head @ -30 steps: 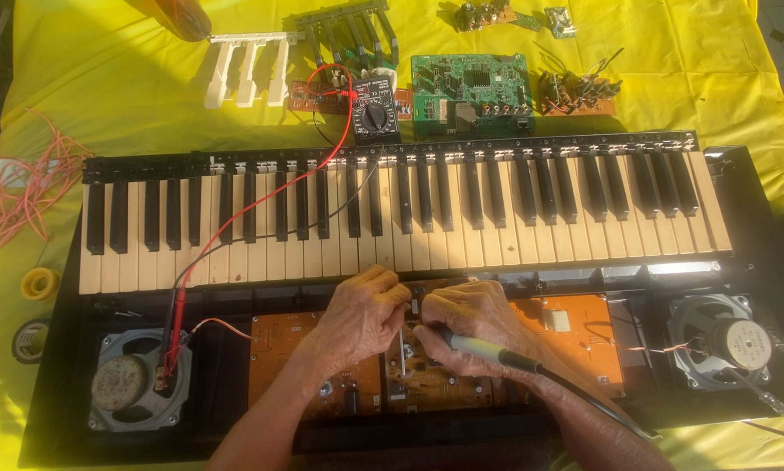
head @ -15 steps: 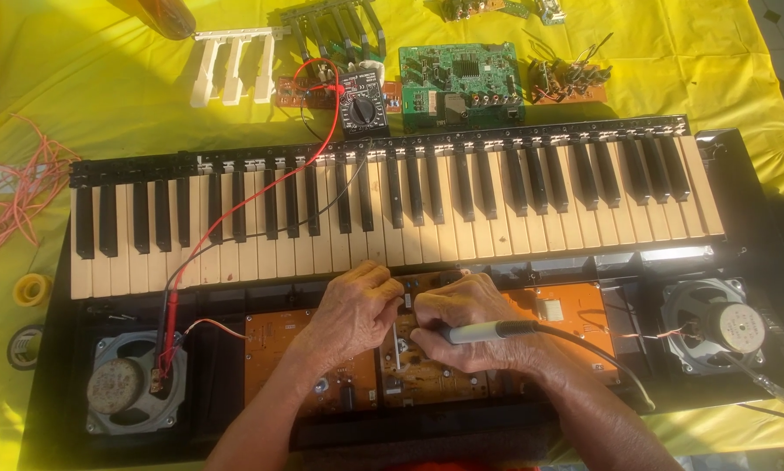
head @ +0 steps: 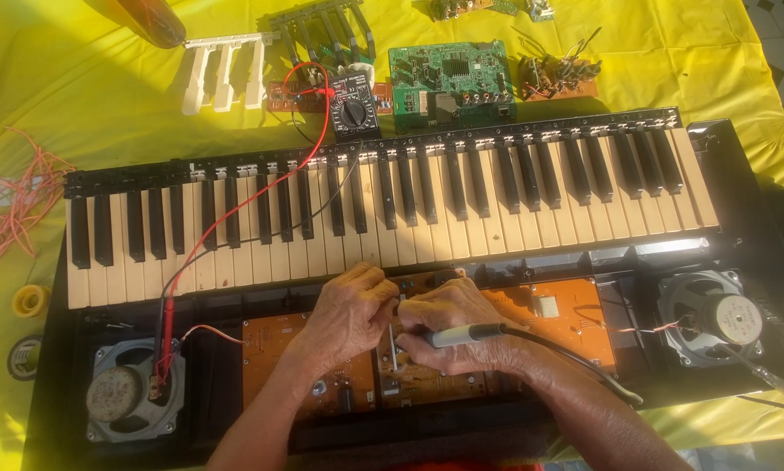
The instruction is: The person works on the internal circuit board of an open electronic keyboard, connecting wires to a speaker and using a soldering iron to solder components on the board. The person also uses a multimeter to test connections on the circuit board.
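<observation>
A soldering iron (head: pixel 462 334) was gripped in the right hand (head: pixel 449 323), lying left-right, tip toward the left hand (head: pixel 353 310) pinched closed on the brown circuit board (head: pixel 409 371).

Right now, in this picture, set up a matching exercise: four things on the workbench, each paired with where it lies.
Things:
1. soldering iron
2. green circuit board
3. tangled orange wire
4. round speaker

Places:
A. far left on the yellow cloth
B. in the right hand
C. right end of the keyboard case
D. behind the keys, beside the multimeter

Pairs: 1-B, 2-D, 3-A, 4-C
</observation>
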